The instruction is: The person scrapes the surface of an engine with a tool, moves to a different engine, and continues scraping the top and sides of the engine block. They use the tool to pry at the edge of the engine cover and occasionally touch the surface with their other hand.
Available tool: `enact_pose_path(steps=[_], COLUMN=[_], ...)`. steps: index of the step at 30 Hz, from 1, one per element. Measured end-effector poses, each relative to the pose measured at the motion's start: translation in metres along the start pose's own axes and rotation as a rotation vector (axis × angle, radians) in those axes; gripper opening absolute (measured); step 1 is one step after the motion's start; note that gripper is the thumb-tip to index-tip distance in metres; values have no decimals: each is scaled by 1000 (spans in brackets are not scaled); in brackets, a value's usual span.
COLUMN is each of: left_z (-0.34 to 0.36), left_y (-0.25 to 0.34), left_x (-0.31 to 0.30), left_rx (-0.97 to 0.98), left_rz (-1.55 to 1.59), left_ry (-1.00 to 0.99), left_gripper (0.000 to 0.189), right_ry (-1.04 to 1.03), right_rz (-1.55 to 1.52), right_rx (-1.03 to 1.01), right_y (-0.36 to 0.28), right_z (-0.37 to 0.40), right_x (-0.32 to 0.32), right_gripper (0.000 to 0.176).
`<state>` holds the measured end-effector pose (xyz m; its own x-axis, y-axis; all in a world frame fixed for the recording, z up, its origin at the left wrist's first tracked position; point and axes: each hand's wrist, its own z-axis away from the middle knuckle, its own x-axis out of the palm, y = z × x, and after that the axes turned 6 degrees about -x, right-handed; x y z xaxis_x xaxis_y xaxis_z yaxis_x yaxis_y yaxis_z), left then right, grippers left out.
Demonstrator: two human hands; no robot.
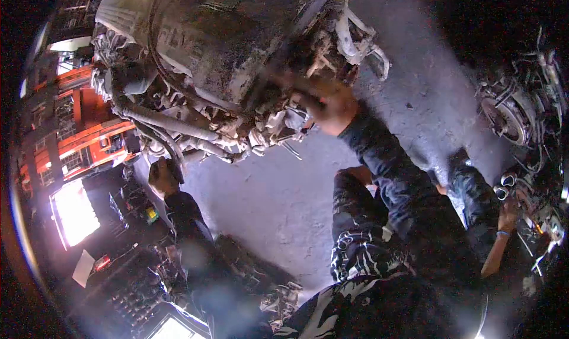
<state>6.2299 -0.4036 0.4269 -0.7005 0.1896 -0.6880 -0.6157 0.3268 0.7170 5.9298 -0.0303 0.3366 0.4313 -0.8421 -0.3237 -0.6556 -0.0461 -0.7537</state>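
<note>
A large grimy engine-like assembly, covered in hoses, wires and metal fittings, fills the upper middle. My right hand reaches to its right end, close to greasy brackets and fittings. Motion smears that hand, and its fingers blend into the dark parts behind. A pale metal bracket juts out just above it. On the left, my left hand is curled in shadow by the lower end of a thick corrugated hose. Its fingers are bent inward, and what they close on is hidden.
Grey concrete floor shows below the assembly. Orange metal racking lines the left side. Another person's hand, with a wristband, is among parts at the right. A dusty wheel-like part and tangled metal stand along the right edge.
</note>
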Motion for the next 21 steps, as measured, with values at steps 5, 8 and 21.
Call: enact_pose_path(steps=[5, 8, 21], left_z=[1, -6, -8], left_y=[-2, -5, -13], left_x=[4, 2, 3], left_rx=[-51, -21, 109], left_rz=[131, 93, -13], left_ry=[22, 27, 50], left_gripper=[26, 27, 31], right_ry=[180, -126, -50], right_rz=[-154, -35, 49], right_rx=[322, 26, 205], right_y=[14, 3, -2], right_z=[-1, 9, 9], right_x=[-1, 0, 4], right_gripper=[40, 39, 27])
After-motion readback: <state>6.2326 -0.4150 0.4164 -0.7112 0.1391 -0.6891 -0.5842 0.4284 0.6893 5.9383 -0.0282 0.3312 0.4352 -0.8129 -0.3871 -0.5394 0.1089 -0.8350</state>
